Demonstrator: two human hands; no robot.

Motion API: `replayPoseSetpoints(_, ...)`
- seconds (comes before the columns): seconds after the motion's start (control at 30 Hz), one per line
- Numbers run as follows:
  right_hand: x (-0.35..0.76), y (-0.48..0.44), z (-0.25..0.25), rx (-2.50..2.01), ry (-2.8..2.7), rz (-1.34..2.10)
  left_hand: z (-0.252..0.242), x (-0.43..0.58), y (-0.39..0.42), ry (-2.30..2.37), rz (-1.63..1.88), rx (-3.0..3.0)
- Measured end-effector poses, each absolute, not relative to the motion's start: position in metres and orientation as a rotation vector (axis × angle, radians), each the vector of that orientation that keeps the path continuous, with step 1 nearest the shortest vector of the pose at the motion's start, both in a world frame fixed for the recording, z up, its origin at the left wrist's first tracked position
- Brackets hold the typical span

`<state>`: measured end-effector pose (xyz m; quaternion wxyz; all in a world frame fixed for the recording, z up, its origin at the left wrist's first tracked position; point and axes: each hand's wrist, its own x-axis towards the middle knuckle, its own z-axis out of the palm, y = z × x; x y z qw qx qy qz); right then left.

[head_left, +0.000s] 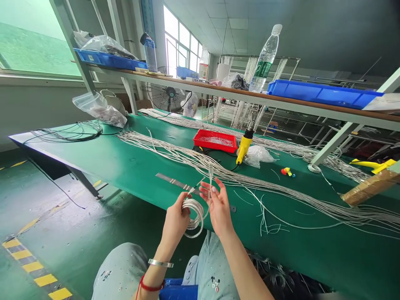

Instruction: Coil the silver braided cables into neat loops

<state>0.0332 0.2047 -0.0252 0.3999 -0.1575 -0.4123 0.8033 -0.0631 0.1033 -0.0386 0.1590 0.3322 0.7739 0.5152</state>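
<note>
My left hand (178, 214) is closed around a small coil of whitish cable (195, 233), held just in front of the table edge. One end with a pale tip (190, 191) pokes up by the left thumb. My right hand (220, 208) pinches the cable's other end between thumb and fingers, its remaining fingers spread. A translucent plug (211, 170) points upward above that pinch. Behind the hands, a metal ruler (175, 182) lies on the green tabletop (125, 166), partly hidden by my fingers. A long bundle of white cables (184, 157) runs across just beyond.
A red tray (215, 141) holds thin white strands. Beside it stands a yellow heat gun (244, 148) near a plastic bag (258, 155). Wire offcuts (264, 216) lie right of my hands. Overhead, a shelf (218, 92) carries blue trays and a bottle (265, 60); a taped post (370, 187) stands right.
</note>
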Motion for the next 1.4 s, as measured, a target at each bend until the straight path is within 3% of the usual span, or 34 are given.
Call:
replayPoseSetpoints(0.23, 0.044, 0.164, -0.043, -0.143, -0.877, 2.388, -0.034, -0.061, 0.096, 2.157, 1.843, 0.649)
replayPoseSetpoints(0.47, 0.036, 0.145, -0.048, -0.688, -1.269, 1.897, -0.023, -0.041, 0.088, 2.161, 1.680, 0.727)
replayPoseSetpoints(0.67, 0.049, 0.166, -0.052, -0.746, -1.710, 1.578, -0.025, -0.039, 0.078, 1.877, 1.600, 0.935)
replayPoseSetpoints(1.17, 0.051, 0.158, -0.054, -0.751, -1.870, 1.489, -0.043, -0.049, 0.076, 2.176, 1.468, 1.024)
replayPoseSetpoints(1.4, 0.054, 0.161, -0.068, -0.729, -1.875, 1.599, -0.044, -0.048, 0.067, 1.980, 1.293, 1.297)
